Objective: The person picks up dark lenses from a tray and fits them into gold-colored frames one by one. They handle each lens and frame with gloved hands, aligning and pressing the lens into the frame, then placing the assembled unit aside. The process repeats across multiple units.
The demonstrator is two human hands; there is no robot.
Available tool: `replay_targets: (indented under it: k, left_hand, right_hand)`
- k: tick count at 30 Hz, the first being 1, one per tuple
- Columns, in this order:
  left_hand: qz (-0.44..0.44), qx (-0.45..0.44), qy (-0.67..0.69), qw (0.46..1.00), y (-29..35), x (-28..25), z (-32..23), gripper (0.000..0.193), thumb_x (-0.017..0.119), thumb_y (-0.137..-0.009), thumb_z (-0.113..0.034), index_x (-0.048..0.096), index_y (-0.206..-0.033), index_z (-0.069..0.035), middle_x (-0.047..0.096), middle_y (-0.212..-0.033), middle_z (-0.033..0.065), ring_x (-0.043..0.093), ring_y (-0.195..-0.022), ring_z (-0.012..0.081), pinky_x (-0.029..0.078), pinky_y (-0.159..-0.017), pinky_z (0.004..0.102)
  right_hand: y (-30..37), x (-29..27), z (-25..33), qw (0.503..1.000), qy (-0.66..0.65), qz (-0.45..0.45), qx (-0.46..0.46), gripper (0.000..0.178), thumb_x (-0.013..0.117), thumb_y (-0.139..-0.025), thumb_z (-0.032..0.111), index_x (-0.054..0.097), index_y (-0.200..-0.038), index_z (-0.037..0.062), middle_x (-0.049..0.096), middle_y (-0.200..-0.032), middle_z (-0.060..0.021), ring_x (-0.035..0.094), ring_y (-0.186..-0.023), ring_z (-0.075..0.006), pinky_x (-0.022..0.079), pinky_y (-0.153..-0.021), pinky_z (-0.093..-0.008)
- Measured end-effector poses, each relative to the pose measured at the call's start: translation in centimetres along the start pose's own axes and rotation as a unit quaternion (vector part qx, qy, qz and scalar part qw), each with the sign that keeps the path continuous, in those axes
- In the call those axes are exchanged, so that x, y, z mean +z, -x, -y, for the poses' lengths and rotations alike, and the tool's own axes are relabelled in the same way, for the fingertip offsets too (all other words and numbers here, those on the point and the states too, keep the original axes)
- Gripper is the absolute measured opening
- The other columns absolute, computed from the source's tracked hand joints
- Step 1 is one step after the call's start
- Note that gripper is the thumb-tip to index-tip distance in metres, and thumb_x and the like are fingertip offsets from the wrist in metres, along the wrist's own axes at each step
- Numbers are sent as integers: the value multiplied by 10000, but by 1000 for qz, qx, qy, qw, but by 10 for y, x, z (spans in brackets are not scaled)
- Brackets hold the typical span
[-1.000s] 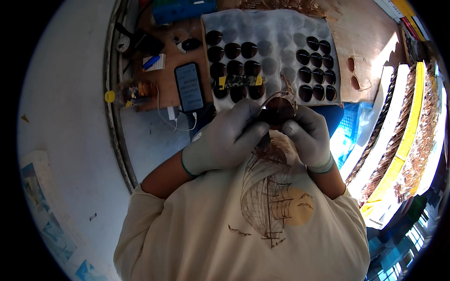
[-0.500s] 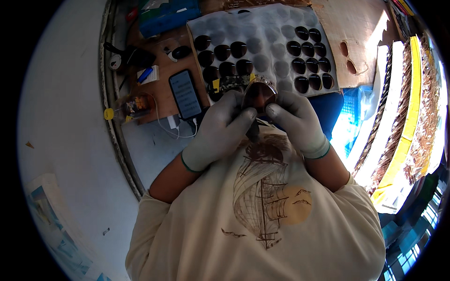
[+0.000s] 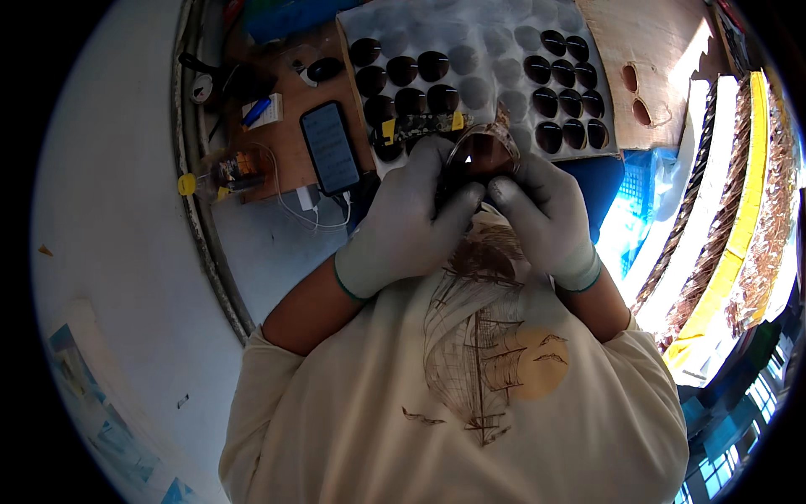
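Both my hands wear pale grey gloves with green cuffs and are raised in front of my chest. Between them is a pair of sunglasses (image 3: 494, 154), with one brown tinted lens and a thin clear rim facing up. My left hand (image 3: 417, 214) pinches its left side, thumb below the lens. My right hand (image 3: 550, 210) grips its right side, thumb tip at the lower rim. The rest of the sunglasses is hidden by my fingers. Just beyond my hands lies a white tray sheet (image 3: 497, 84) with rows of dark lenses (image 3: 570, 103) in round hollows.
A lit phone (image 3: 331, 147) with a white cable lies left of the tray, near a white box (image 3: 267, 111) and a bottle with a yellow cap (image 3: 239, 170). Brown-lensed sunglasses (image 3: 641, 112) lie on the table at right. Stacked long strips (image 3: 729, 235) and a blue basket (image 3: 635, 197) stand beyond.
The view has shifted slightly. My hands and the sunglasses have moved a little to the right in the picture, and the held lens is tilted differently. Both hands keep their grip.
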State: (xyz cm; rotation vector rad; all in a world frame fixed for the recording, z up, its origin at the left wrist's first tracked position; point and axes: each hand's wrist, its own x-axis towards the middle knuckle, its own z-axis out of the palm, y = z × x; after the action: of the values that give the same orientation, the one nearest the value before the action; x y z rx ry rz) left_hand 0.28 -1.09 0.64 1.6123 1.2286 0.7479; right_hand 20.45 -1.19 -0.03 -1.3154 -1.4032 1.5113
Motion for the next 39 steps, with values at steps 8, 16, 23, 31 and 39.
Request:
replay_targets:
  k: [8, 16, 23, 31, 39]
  left_hand:
    - [-18, 44, 2, 999, 0, 13, -3, 401, 593, -946, -42, 445, -1301, 72, 669, -938, 175, 695, -699, 190, 573, -626, 318]
    - [-59, 131, -68, 987, -5, 27, -11, 450, 628, -922, -19, 454, -1318, 106, 695, -961, 210, 732, -727, 246, 581, -635, 333]
    - [59, 98, -172, 978, -40, 15, -14, 489, 671, -868, -67, 486, -1290, 95, 693, -891, 219, 728, -692, 338, 583, -612, 369]
    - [314, 215, -37, 924, -141, 46, -31, 239, 704, -830, -161, 688, -1027, -28, 688, -747, 155, 696, -643, 296, 546, -596, 344]
    - [61, -37, -420, 904, -296, 135, 67, 621, 663, -890, -548, 625, -1302, -85, 585, -1341, 217, 615, -1205, 376, 515, -1014, 451]
  right_hand:
    - [3, -3, 14, 999, 50, -16, 7, 144, 631, -944, 98, 654, -925, -43, 628, -732, -57, 548, -666, -75, 463, -601, -265]
    - [2, -19, -2, 998, -60, 9, 15, 167, 666, -943, 129, 646, -962, -36, 619, -768, -13, 526, -714, -52, 466, -636, -238]
    - [-27, -62, -7, 976, 136, -66, -158, 589, 863, -731, 208, 584, -1198, -16, 649, -1071, -137, 645, -947, -224, 522, -847, -338]
    - [4, -132, -27, 982, 126, 53, -127, 268, 785, -759, 172, 654, -869, -34, 609, -792, -165, 574, -702, -317, 466, -633, -369]
    - [26, -110, -31, 979, -77, -179, -66, 496, 520, -898, -66, 432, -1384, -111, 729, -1038, -218, 726, -978, -218, 559, -906, -323]
